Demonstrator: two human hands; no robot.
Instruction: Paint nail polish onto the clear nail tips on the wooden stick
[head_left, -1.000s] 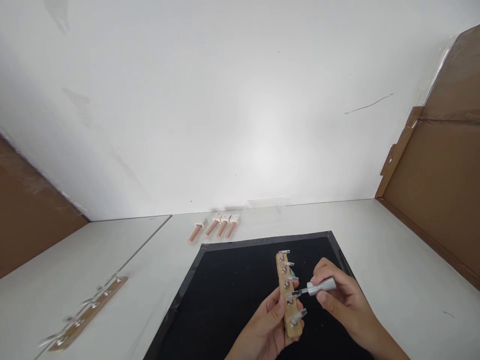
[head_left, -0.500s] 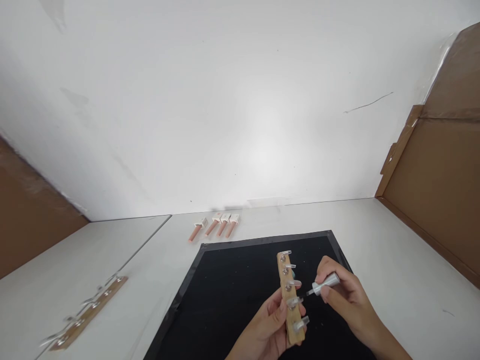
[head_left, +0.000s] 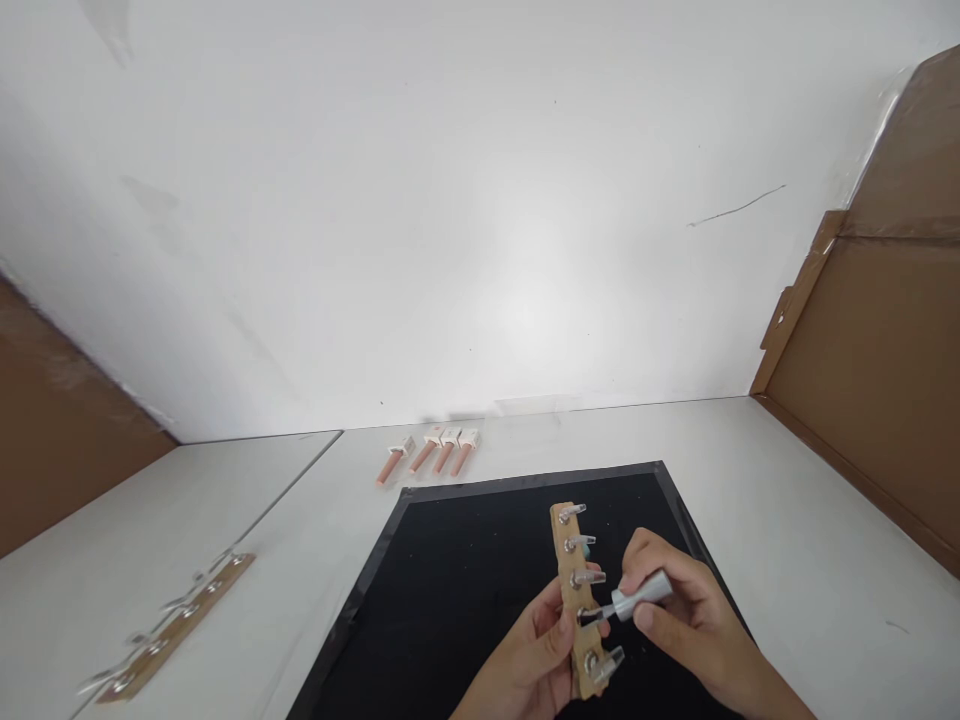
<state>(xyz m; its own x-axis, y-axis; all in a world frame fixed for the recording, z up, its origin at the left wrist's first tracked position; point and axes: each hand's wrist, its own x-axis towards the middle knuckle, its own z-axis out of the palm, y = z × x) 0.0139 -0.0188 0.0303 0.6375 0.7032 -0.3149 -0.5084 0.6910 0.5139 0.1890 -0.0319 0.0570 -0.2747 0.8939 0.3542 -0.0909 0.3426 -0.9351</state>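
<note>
My left hand is closed around the lower part of a wooden strip, held above the black mat. Several clear false nail tips stick out from the strip on small round mounts, pointing right. Thumb and fingers of my right hand pinch the silver cap of a nail polish brush. Its dark bristles lie at the second nail tip from the bottom, apparently touching it. A bit of blue-green shows behind the strip; I cannot make out what it is.
Another wooden strip with clear nail tips lies at the left. Several small bottles with pink caps and white square ends lie behind the black mat. Cardboard panels stand at the right and left, and a white wall behind.
My right hand has moved slightly down and left, bringing the brush from the tip's end onto the nail tip. The strip has turned a little in my left hand.
</note>
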